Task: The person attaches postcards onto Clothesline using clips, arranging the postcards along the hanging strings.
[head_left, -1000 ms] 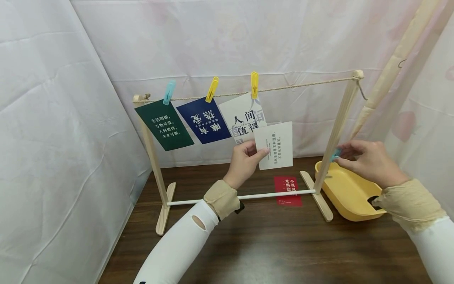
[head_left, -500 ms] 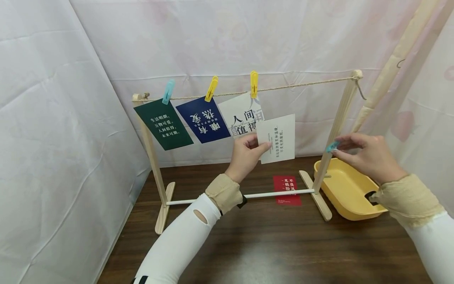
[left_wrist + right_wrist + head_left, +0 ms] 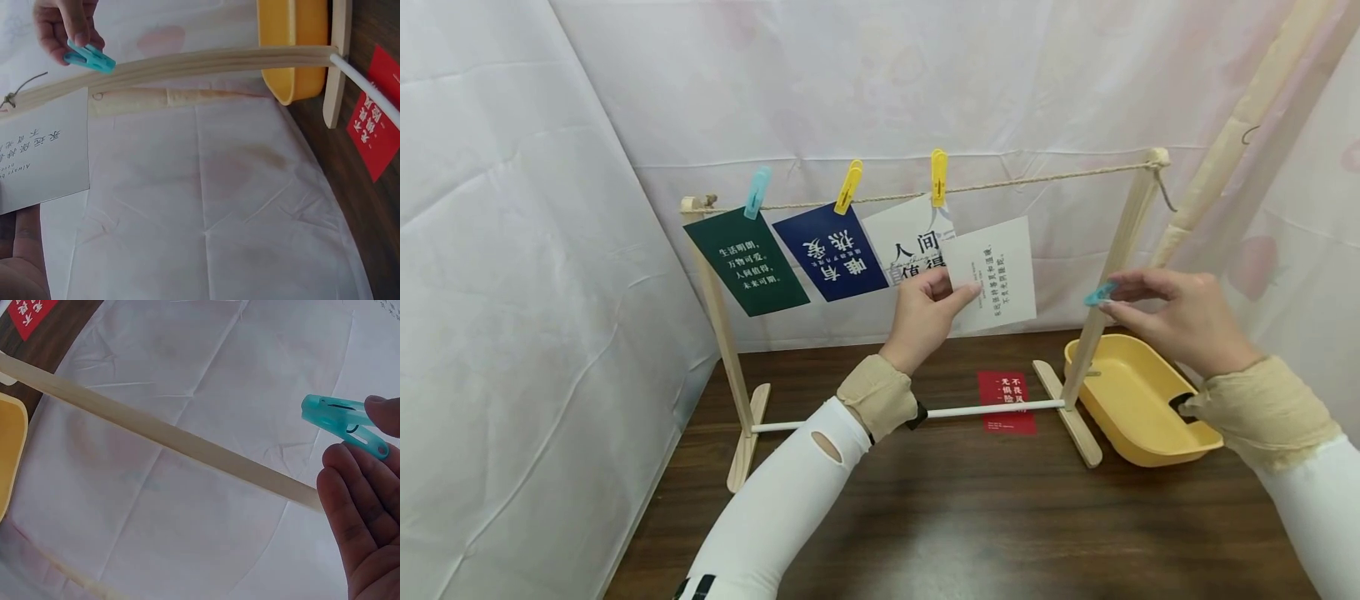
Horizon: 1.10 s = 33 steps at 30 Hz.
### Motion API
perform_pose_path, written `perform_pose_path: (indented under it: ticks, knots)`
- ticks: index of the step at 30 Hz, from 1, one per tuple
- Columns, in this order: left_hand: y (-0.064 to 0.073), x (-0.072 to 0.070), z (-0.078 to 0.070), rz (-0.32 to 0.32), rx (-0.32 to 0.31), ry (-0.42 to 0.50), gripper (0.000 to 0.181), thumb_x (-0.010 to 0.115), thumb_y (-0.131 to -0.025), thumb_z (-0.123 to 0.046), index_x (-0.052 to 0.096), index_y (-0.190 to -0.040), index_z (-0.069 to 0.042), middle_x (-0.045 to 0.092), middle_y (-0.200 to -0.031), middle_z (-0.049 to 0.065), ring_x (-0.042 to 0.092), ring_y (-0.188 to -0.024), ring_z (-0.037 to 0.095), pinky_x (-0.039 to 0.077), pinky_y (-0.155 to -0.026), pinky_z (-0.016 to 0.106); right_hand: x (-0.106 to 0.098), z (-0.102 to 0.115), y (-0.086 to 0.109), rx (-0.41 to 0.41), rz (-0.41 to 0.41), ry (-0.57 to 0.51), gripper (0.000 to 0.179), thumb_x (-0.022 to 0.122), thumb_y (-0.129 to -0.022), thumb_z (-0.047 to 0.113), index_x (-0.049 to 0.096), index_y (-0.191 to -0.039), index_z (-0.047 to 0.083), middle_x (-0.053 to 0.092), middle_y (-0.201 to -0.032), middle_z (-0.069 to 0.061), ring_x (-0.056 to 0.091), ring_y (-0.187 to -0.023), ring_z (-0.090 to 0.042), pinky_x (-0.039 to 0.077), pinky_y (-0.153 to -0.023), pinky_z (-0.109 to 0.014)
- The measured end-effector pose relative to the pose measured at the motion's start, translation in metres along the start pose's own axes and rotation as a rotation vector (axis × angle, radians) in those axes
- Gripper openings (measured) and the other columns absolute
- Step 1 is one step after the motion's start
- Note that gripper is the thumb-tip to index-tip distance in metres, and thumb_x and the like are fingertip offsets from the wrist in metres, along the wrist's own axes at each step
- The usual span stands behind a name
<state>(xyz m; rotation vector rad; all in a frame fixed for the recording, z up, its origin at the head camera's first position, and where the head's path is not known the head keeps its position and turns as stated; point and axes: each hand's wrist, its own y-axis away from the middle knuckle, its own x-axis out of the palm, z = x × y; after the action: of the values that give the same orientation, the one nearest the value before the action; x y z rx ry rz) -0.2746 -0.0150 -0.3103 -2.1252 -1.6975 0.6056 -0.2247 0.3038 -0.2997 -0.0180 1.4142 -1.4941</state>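
Note:
My left hand (image 3: 925, 317) pinches a white card (image 3: 1000, 271) with dark printed characters at its left edge, thumb in front. The card is below the rope (image 3: 1045, 177), overlapping the hanging white card (image 3: 906, 237) behind it. At the right post, my right hand (image 3: 1183, 317) pinches a light blue clothespin (image 3: 1100, 293) between thumb and fingers; the right wrist view shows the clothespin (image 3: 340, 419) pointing away from the hand. A green card (image 3: 747, 262) hangs by a blue clothespin (image 3: 757, 192). Yellow clothespins (image 3: 848, 187) hold the dark blue card (image 3: 831, 254) and the hanging white one.
The wooden stand's right post (image 3: 1116, 242) rises beside the right hand, and a white bar (image 3: 977, 412) joins its feet. On the table (image 3: 970, 517) lies a red card (image 3: 1006, 392) under the bar. A yellow tray (image 3: 1142, 392) stands at the right.
My left hand has raised the white card up and slightly right towards the rope. The right hand has lifted the blue clothespin up from near the tray, slightly left.

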Motion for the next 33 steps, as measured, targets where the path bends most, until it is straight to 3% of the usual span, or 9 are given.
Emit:
perform_pose_path:
  ticks: [14,16,18,22,33]
  knots:
    - [-0.012,0.003,-0.008,-0.026,-0.03,0.033,0.027,0.076,-0.101,-0.005,0.076,-0.126,0.005,0.08,-0.118,0.023,0.082,-0.108,0.029,0.065,-0.086,0.027,-0.001,0.009,-0.013,-0.031,-0.052,-0.006,0.037,0.09,-0.076,-0.016,0.081,-0.109,-0.003,0.082,-0.096,-0.022,0.058,-0.089,0.031,0.046,-0.08,0.002]
    - [-0.013,0.004,-0.009,-0.032,-0.032,0.027,0.027,0.076,-0.101,-0.005,0.077,-0.126,0.005,0.08,-0.118,0.023,0.082,-0.108,0.029,0.064,-0.085,0.026,-0.001,0.011,-0.014,-0.034,-0.064,-0.01,0.038,0.089,-0.076,-0.017,0.08,-0.111,-0.003,0.083,-0.097,-0.01,0.059,-0.087,0.03,0.047,-0.074,0.002]
    - [-0.015,0.004,-0.011,-0.035,-0.035,0.024,0.027,0.076,-0.101,-0.006,0.077,-0.126,0.004,0.08,-0.118,0.022,0.082,-0.108,0.028,0.064,-0.085,0.025,-0.001,0.012,-0.016,-0.039,-0.081,-0.018,0.039,0.088,-0.076,-0.019,0.08,-0.112,-0.005,0.081,-0.1,0.011,0.059,-0.086,0.03,0.048,-0.07,0.001]
    - [-0.017,0.006,-0.014,-0.045,-0.037,0.025,0.027,0.077,-0.101,-0.005,0.077,-0.126,0.005,0.08,-0.118,0.023,0.082,-0.108,0.029,0.064,-0.085,0.025,-0.002,0.016,-0.021,-0.045,-0.126,-0.049,0.038,0.086,-0.076,-0.021,0.078,-0.111,-0.009,0.061,-0.104,0.045,0.06,-0.087,0.029,0.047,-0.071,0.001]
    - [-0.023,0.01,-0.021,-0.067,-0.059,-0.005,0.026,0.078,-0.1,-0.007,0.077,-0.124,0.004,0.081,-0.114,0.021,0.082,-0.102,0.024,0.059,-0.076,0.018,-0.006,0.027,-0.031,-0.032,-0.21,-0.038,0.033,0.086,-0.08,-0.017,0.078,-0.111,-0.01,0.059,-0.102,0.049,0.061,-0.09,0.029,0.043,-0.07,0.002]
